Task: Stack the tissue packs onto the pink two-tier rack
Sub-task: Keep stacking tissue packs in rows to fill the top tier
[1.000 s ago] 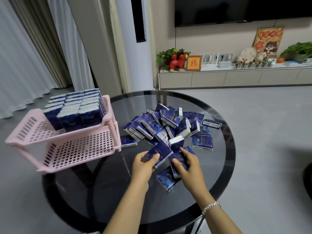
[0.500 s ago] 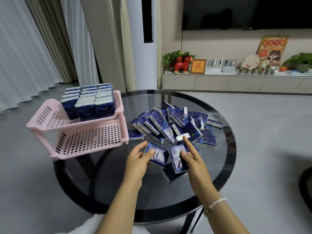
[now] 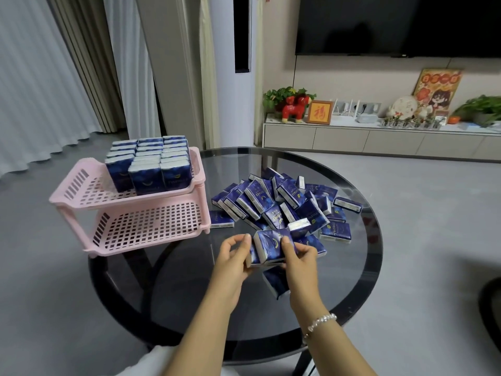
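Tissue packs (image 3: 272, 246), dark blue with a crescent print, are gathered in a small upright bundle held between both hands above the near part of the round glass table (image 3: 360, 280). We count at least two packs in the bundle; its far side is hidden, so we cannot give the exact number. The left hand (image 3: 230, 263) grips the bundle's left end, thumb on top and fingers curled beneath (the fingertips themselves are out of sight behind the packs). The right hand (image 3: 302, 263) grips the right end, its thumb pressed on the front face and its fingers wrapped behind; a beaded bracelet (image 3: 320, 322) sits on that wrist.

Just beyond the hands lies a loose heap of packs (image 3: 282, 202), overlapping at all angles, so the lower ones are only partly visible. One further pack (image 3: 276, 282) lies on the glass below the bundle, partly covered by the right hand.

The pink two-tier rack (image 3: 151, 226) stands at the table's left edge, overhanging it. On its upper tier we note upright packs in rows (image 3: 151, 165), filling the far right portion. The rear rows show only their tops. We see no packs on the visible part of the lower tier.
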`<state>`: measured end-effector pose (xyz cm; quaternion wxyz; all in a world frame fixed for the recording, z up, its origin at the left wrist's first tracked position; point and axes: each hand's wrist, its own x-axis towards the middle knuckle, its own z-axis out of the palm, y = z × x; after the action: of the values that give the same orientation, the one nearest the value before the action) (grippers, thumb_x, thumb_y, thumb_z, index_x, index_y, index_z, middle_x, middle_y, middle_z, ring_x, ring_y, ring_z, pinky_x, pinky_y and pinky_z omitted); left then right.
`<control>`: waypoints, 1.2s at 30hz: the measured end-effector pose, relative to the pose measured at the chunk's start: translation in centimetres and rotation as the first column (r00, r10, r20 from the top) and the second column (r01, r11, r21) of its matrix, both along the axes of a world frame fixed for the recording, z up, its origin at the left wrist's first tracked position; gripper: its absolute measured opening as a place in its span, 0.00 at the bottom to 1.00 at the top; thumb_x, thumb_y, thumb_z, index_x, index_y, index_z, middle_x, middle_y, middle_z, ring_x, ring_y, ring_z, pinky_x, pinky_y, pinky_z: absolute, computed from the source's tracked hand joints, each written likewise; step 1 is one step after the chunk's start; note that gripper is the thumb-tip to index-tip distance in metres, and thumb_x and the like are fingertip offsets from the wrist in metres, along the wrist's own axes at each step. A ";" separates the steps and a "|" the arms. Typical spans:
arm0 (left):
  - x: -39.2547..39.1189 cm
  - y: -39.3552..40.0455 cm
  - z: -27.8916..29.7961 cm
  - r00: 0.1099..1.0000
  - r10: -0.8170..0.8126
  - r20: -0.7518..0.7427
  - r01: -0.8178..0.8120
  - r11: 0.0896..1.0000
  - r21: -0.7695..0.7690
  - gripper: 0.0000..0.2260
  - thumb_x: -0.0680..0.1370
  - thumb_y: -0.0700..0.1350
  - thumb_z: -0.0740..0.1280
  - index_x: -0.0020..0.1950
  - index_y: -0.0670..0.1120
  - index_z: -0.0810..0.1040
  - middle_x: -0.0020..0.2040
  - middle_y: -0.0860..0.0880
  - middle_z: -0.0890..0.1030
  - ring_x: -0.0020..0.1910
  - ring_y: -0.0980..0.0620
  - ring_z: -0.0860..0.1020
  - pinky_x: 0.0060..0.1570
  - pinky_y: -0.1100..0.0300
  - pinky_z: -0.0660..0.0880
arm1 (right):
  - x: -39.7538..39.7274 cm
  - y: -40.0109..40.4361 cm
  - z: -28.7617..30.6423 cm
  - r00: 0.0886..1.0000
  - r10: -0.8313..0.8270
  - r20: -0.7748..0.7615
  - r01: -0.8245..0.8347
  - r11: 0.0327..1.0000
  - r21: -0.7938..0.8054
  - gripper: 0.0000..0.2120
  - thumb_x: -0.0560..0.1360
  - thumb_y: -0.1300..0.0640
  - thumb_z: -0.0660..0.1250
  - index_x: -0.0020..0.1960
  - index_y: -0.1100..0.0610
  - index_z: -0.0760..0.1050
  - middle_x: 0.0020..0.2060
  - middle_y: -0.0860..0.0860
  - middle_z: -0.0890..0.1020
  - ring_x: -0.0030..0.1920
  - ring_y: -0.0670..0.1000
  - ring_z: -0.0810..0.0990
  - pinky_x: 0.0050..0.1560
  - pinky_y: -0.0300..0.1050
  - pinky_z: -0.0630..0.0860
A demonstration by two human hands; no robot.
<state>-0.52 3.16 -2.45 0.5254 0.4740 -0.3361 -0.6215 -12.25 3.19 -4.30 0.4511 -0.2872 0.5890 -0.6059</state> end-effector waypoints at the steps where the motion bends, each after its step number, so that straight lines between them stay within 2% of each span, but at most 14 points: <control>1: 0.0 0.0 0.0 1.000 -0.004 0.024 0.004 1.000 -0.013 0.13 0.75 0.50 0.68 0.57 0.47 0.73 0.55 0.45 0.82 0.55 0.47 0.80 0.60 0.45 0.75 | 0.1 0.0 -0.1 1.000 0.003 -0.020 -0.002 1.000 0.010 0.15 0.74 0.46 0.67 0.49 0.56 0.67 0.48 0.57 0.79 0.47 0.56 0.80 0.49 0.54 0.78; 3: -0.2 0.1 -0.1 0.995 -0.017 0.095 0.020 0.999 -0.034 0.19 0.71 0.51 0.71 0.57 0.49 0.71 0.56 0.47 0.81 0.55 0.49 0.79 0.61 0.48 0.75 | 0.5 0.2 0.0 0.999 0.007 -0.044 -0.007 1.000 0.011 0.15 0.73 0.47 0.68 0.47 0.56 0.68 0.47 0.57 0.79 0.47 0.56 0.80 0.52 0.56 0.78; 5: -0.3 0.1 -0.4 0.990 -0.012 0.142 0.018 0.999 -0.038 0.20 0.71 0.47 0.74 0.57 0.50 0.69 0.56 0.46 0.80 0.54 0.49 0.80 0.59 0.51 0.75 | 0.6 0.4 0.0 0.998 0.028 -0.057 -0.029 1.000 -0.004 0.15 0.73 0.48 0.69 0.46 0.58 0.68 0.44 0.56 0.78 0.44 0.55 0.79 0.50 0.55 0.78; 9: 0.0 -0.4 -0.7 0.985 0.088 0.150 -0.083 0.996 -0.035 0.17 0.72 0.43 0.74 0.55 0.53 0.71 0.56 0.47 0.81 0.55 0.47 0.80 0.62 0.46 0.74 | -0.5 0.4 0.4 0.990 0.095 -0.109 -0.096 0.995 -0.010 0.12 0.73 0.51 0.70 0.44 0.59 0.72 0.40 0.54 0.78 0.40 0.51 0.77 0.40 0.44 0.75; 12: 0.6 -0.8 -0.7 0.980 0.151 0.126 -0.148 0.988 -0.033 0.16 0.73 0.42 0.73 0.57 0.52 0.72 0.55 0.49 0.80 0.55 0.47 0.79 0.62 0.48 0.73 | -2.6 0.2 0.8 0.940 0.130 -0.314 -0.135 0.991 0.004 0.08 0.73 0.57 0.70 0.50 0.58 0.77 0.46 0.53 0.81 0.47 0.51 0.79 0.45 0.40 0.73; 13: 0.8 -0.9 -0.8 0.978 0.169 0.120 -0.166 0.986 -0.034 0.17 0.73 0.41 0.72 0.58 0.52 0.72 0.55 0.49 0.80 0.55 0.47 0.79 0.63 0.48 0.73 | -3.4 0.1 0.9 0.872 0.179 -0.455 -0.175 0.983 0.050 0.08 0.73 0.58 0.70 0.52 0.57 0.78 0.48 0.52 0.81 0.49 0.50 0.78 0.47 0.40 0.72; 15: 1.1 -1.0 -0.9 0.976 0.185 0.111 -0.182 0.983 -0.039 0.16 0.73 0.41 0.72 0.57 0.54 0.73 0.56 0.48 0.80 0.56 0.47 0.79 0.64 0.46 0.72 | -4.8 0.2 0.8 0.638 0.319 -0.701 -0.272 0.945 0.183 0.12 0.73 0.56 0.69 0.57 0.53 0.78 0.53 0.50 0.80 0.54 0.50 0.76 0.52 0.41 0.71; 17: 1.3 -1.0 -0.8 0.974 0.190 0.120 -0.186 0.981 -0.047 0.16 0.73 0.40 0.72 0.56 0.56 0.75 0.57 0.48 0.81 0.56 0.47 0.79 0.63 0.46 0.73 | -5.6 0.3 0.9 0.402 0.470 -0.786 -0.368 0.869 0.331 0.18 0.73 0.51 0.69 0.62 0.50 0.75 0.58 0.48 0.76 0.60 0.52 0.70 0.59 0.44 0.68; 19: 1.4 -1.1 -0.8 0.973 0.193 0.126 -0.189 0.981 -0.048 0.17 0.73 0.40 0.71 0.59 0.55 0.75 0.58 0.48 0.80 0.57 0.48 0.79 0.64 0.47 0.73 | -5.7 0.4 1.1 0.239 0.561 -0.793 -0.435 0.792 0.429 0.24 0.73 0.48 0.68 0.68 0.49 0.70 0.63 0.48 0.71 0.61 0.52 0.65 0.62 0.45 0.64; 23: 1.8 -1.2 -1.0 0.970 0.207 0.128 -0.205 0.978 -0.031 0.24 0.72 0.41 0.73 0.66 0.51 0.73 0.60 0.47 0.80 0.58 0.47 0.79 0.64 0.47 0.73 | -5.3 0.3 1.0 0.093 0.610 -0.787 -0.450 0.731 0.513 0.30 0.74 0.48 0.68 0.72 0.50 0.63 0.64 0.51 0.63 0.65 0.54 0.61 0.67 0.44 0.59; 25: 2.0 -1.2 -1.0 0.964 0.228 0.134 -0.227 0.974 -0.020 0.23 0.71 0.41 0.74 0.65 0.49 0.74 0.59 0.45 0.80 0.57 0.46 0.79 0.63 0.48 0.73 | -5.2 0.1 0.9 0.065 0.609 -0.791 -0.446 0.727 0.523 0.26 0.72 0.47 0.69 0.68 0.51 0.67 0.59 0.51 0.63 0.63 0.54 0.61 0.65 0.44 0.62; 29: 2.4 -1.1 -1.0 0.957 0.237 0.165 -0.236 0.971 -0.029 0.23 0.71 0.40 0.74 0.65 0.46 0.74 0.57 0.46 0.80 0.55 0.47 0.80 0.60 0.49 0.75 | -5.1 -0.1 0.7 0.149 0.594 -0.790 -0.461 0.749 0.476 0.20 0.68 0.49 0.73 0.53 0.52 0.67 0.51 0.50 0.67 0.53 0.51 0.65 0.50 0.42 0.67; 32: 2.5 -0.8 -0.7 0.951 0.238 0.199 -0.233 0.971 -0.050 0.22 0.71 0.39 0.74 0.63 0.46 0.74 0.56 0.48 0.80 0.55 0.47 0.80 0.54 0.53 0.75 | -5.1 0.1 0.2 0.374 0.558 -0.741 -0.468 0.803 0.368 0.19 0.69 0.52 0.73 0.51 0.55 0.66 0.46 0.50 0.74 0.43 0.48 0.71 0.39 0.40 0.68; 36: 2.8 -0.4 -0.6 0.944 0.209 0.253 -0.196 0.978 -0.078 0.20 0.71 0.40 0.74 0.61 0.47 0.76 0.53 0.50 0.81 0.52 0.51 0.80 0.49 0.58 0.74 | -4.7 0.5 0.5 0.707 0.494 -0.507 -0.475 0.862 0.177 0.10 0.74 0.54 0.69 0.54 0.52 0.74 0.46 0.48 0.80 0.44 0.46 0.78 0.42 0.37 0.72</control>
<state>2.33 2.72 -3.03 0.5500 0.5697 -0.3675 -0.4877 -16.92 3.73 -3.81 0.4160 -0.5812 0.6047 -0.3515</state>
